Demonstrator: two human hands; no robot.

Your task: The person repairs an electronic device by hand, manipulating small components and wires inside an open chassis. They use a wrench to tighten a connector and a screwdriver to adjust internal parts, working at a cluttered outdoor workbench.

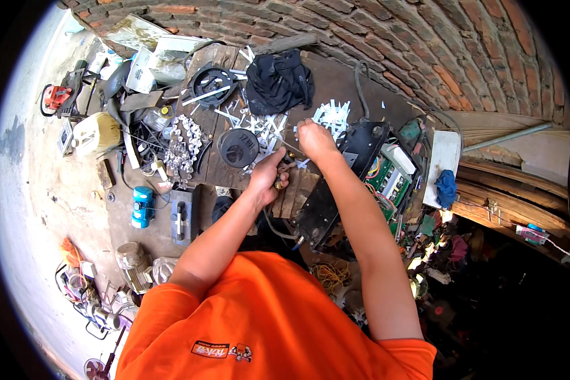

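Note:
Over the wooden workbench [234, 180], my left hand [267, 177] is closed around a small dark metal part with brass-coloured bits [287, 161]. Up and to the right of it, my right hand [316, 139] is closed in a pinch. A thin strip or rod seems to run from its fingers toward the left hand, too small to name. A round black cap [239, 147] lies left of my left hand. White paper-like strips [269, 130] are scattered beyond both hands, with a denser pile [333, 116] beside my right hand.
A black cloth [280, 82] and a round black frame [212, 85] lie at the bench's far side. An opened machine with a green circuit board [396, 180] stands right, under my right forearm. A brick wall [386, 44] bounds the back. A blue motor [143, 207] sits lower left.

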